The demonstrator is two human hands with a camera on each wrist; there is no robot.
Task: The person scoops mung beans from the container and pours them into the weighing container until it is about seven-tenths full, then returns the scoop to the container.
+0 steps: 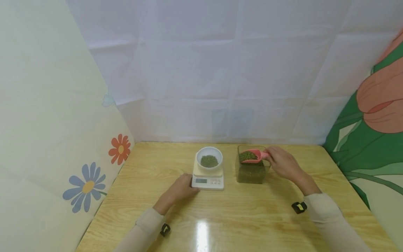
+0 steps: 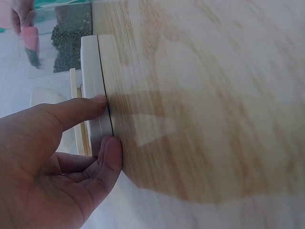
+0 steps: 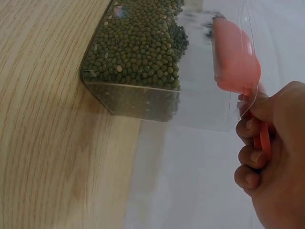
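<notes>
A pink scoop (image 1: 257, 154) heaped with green mung beans (image 1: 248, 156) is over the clear square container (image 1: 251, 178), its handle gripped by my right hand (image 1: 283, 164). More mung beans (image 3: 136, 52) fill the lower part of the container in the right wrist view. Left of it stands a white kitchen scale (image 1: 201, 186) bearing a white bowl (image 1: 209, 151) with a layer of mung beans (image 1: 209, 161) inside. My left hand (image 1: 183, 186) holds the scale's front left corner. Its thumb (image 2: 81, 112) lies against the front side in the left wrist view, fingertips at the corner.
The wooden table (image 1: 226, 217) runs back to a white cloth (image 1: 189, 87). Flower-printed sheets (image 1: 47, 122) hang at both sides. Black wrist devices (image 1: 299, 207) sit at both cuffs.
</notes>
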